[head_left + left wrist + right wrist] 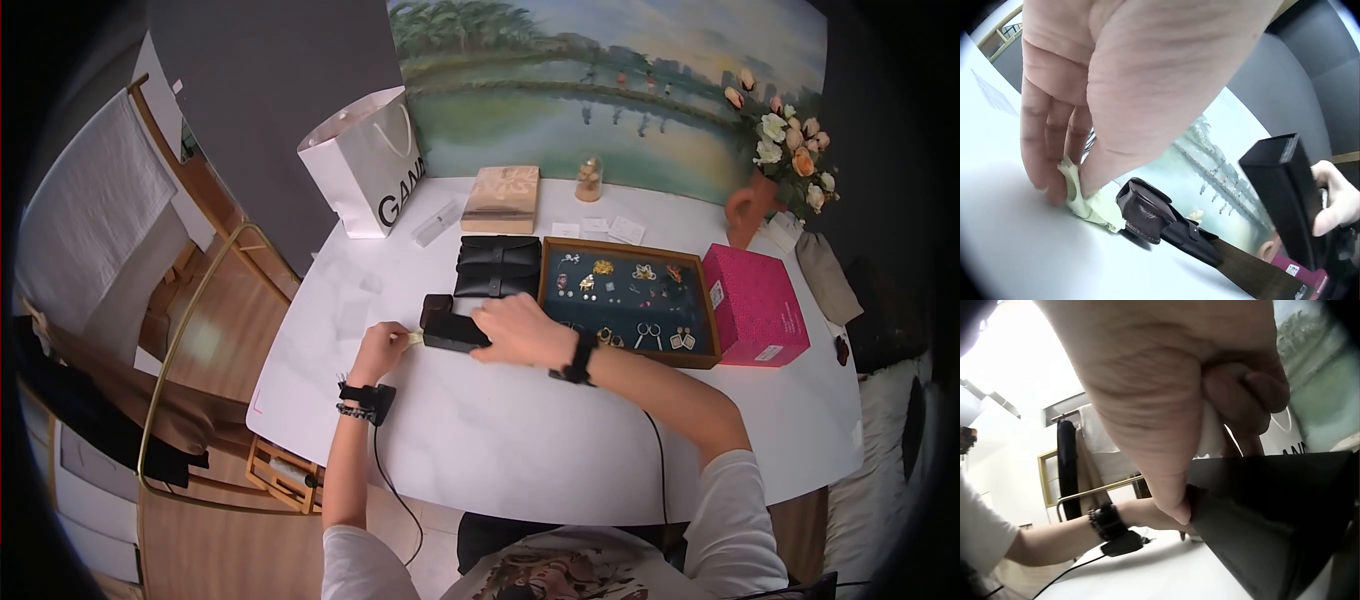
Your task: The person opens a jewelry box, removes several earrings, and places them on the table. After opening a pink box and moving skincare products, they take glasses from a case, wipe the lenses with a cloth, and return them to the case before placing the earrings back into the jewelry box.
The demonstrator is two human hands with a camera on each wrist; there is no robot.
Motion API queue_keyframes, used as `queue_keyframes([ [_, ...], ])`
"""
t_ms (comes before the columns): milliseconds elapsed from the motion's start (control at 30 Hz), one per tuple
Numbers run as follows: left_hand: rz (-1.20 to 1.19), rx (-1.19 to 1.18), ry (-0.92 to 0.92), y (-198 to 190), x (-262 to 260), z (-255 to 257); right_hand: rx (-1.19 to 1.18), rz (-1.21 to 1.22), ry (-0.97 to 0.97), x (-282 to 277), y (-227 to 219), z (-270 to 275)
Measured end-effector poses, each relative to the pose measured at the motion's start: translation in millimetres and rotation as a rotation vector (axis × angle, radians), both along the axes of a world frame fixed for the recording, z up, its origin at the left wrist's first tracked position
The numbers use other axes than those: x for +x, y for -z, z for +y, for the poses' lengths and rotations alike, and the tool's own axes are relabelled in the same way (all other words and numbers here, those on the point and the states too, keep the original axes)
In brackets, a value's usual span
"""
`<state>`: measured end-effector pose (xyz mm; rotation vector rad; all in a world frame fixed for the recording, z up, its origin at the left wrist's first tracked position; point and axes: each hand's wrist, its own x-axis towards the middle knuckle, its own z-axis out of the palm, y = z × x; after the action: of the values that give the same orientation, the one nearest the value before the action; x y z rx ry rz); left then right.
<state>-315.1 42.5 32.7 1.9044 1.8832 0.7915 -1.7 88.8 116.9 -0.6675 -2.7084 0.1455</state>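
Note:
My left hand (pixel 380 350) pinches a crumpled pale yellow-green cloth (pixel 1094 206) between thumb and fingertips, low over the white table. Farther right, my right hand (pixel 525 332) grips a long black box (pixel 1282 194), thumb on one side and fingers on the other. The box is raised and tilted in the left wrist view. A small dark brown leather case (pixel 1146 211) stands just beyond the cloth. Behind the box lies a black leather pouch (pixel 498 265) with strap closures. In the right wrist view, the box (pixel 1272 512) covers much of the table.
A wooden-framed jewellery tray (pixel 630 350) lies right of the pouch, beside a pink box (pixel 760 305). Toward the back stand a white paper bag (pixel 365 165), a patterned box (pixel 502 200), a small glass dome (pixel 589 180) and a flower vase (pixel 748 210). Cables trail from both wrists.

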Motion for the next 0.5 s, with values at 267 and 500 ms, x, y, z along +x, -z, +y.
queue_keyframes([
  [267, -0.307, 0.073, -0.206, -1.3, -30.0, 21.8, -0.011, -0.225, 0.058, -29.7, 15.4, 45.6],
  [500, -0.429, 0.085, -0.157, 13.7, -16.0, 48.3, -0.093, -0.324, 0.097, -36.8, 14.0, 61.1],
])
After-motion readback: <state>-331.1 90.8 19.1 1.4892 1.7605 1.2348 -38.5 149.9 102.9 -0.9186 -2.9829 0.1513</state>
